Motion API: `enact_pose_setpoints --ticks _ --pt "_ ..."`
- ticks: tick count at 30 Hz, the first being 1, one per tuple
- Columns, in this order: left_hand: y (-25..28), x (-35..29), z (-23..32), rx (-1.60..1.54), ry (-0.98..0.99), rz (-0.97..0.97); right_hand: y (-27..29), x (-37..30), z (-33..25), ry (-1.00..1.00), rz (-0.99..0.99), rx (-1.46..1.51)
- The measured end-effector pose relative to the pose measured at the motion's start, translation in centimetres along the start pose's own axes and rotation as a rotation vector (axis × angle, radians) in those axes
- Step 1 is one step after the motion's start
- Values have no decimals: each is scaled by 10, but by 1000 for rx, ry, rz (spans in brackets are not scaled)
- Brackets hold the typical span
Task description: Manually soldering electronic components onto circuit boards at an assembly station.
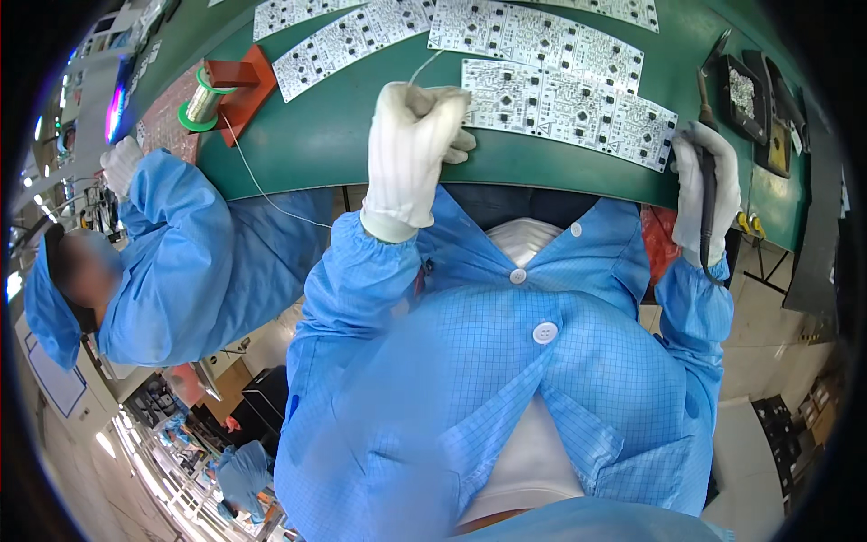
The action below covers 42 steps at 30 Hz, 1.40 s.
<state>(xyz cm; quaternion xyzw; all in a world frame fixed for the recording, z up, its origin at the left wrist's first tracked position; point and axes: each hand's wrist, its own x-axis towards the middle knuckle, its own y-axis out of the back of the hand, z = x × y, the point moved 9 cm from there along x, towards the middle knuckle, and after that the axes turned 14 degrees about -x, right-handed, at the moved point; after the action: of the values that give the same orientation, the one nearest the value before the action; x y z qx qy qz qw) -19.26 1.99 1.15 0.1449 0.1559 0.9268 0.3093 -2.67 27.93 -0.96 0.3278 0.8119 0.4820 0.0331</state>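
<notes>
Left hand [411, 149], white glove, is clenched into a fist at the near edge of the green table [325, 135], pinching a thin solder wire [423, 67] that sticks up out of the fist and curves toward the far boards. Fist sits just left of the nearest circuit board panel [569, 108], fingertips touching or almost touching its left edge; can't tell which. Right hand [704, 194], also gloved, is wrapped around a soldering iron [707, 163], dark handle running down through the palm, tip end pointing up and away past the panel's right corner; the tip itself is too small to make out. That hand is at the table's right near edge, just beside the panel's right end. The panel is a white strip of repeated small boards with black components, lying flat and slightly slanted across the table between the two hands. More white panels [361, 36] lie behind it, overlapping toward the far side. A solder spool [203, 98] with green flanges sits on a red-brown stand [242, 77] at the table's left, well apart from the left hand; a thin wire trails from it down over the table edge. A black tray [745, 95] with metallic scraps sits at far right. A co-worker in a blue coat [181, 262] leans at the left, one gloved hand [120, 163] by the table's left end. The person's own blue coat fills the lower frame.
</notes>
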Motion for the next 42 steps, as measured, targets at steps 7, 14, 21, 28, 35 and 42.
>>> enact_pose_setpoints --ticks 7,14,21,28,35,42 --pt "22 -24 -3 -649 143 341 6 -3 2 -63 162 494" --pt "22 -32 29 -650 34 357 -10 3 2 -20 85 475" --pt "19 -39 51 -577 -38 348 -14 7 4 -12 96 420" --pt "17 -39 72 -394 -168 317 -10 6 3 27 135 444" --pt "24 -42 62 -377 -89 458 -2 -2 -2 0 119 367" --pt "32 -20 -29 116 253 386 4 -14 -32 162 44 152"
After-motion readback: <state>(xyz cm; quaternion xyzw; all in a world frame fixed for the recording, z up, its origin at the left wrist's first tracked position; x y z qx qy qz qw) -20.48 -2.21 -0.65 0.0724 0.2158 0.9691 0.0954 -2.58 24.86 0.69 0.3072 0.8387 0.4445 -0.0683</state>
